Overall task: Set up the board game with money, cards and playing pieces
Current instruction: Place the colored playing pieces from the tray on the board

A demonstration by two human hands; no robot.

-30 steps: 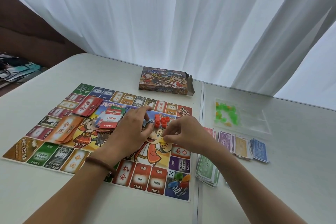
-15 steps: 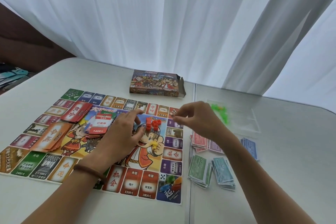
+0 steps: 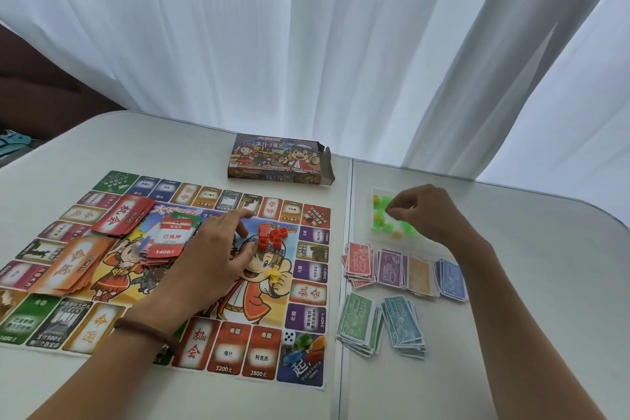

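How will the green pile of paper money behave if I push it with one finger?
The green money pile is already fanned, so it would probably spread apart rather than move as one block. The notes look thin, so likely floppy and light when lifted. On the smooth table they may skid.

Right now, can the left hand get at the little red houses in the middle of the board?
Probably yes. The left hand rests on the board right beside the red houses, its fingers stretched toward them, and nothing lies between.
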